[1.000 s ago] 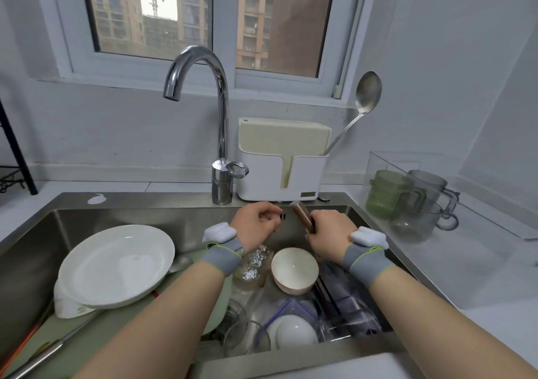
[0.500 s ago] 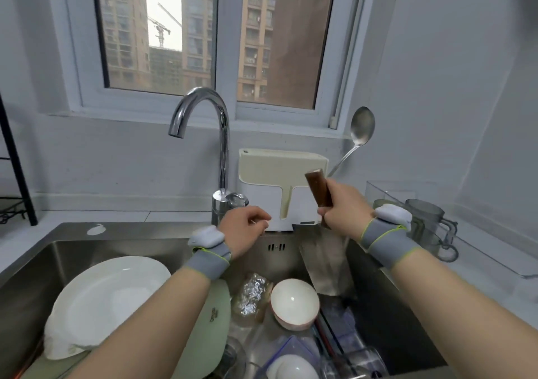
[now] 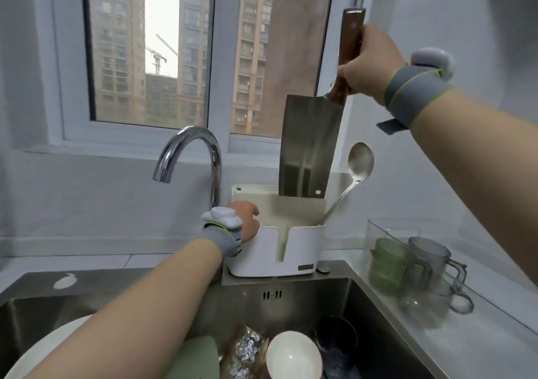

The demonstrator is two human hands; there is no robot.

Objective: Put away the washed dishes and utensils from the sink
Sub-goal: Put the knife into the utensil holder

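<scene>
Washed dishes lie in the near sink (image 3: 291,300): a white bowl (image 3: 294,355) in the middle and a white plate (image 3: 43,349) to the left. Beyond the sink's far rim, the left hand (image 3: 246,221) grips the left edge of the white utensil holder (image 3: 300,247), fingers curled over it. A ladle (image 3: 359,163) leans in the holder's right side. Above, the right hand (image 3: 369,64) is wrapped round the wooden handle of the cleaver (image 3: 308,145), blade hanging down, its lower end at the holder's slotted back.
</scene>
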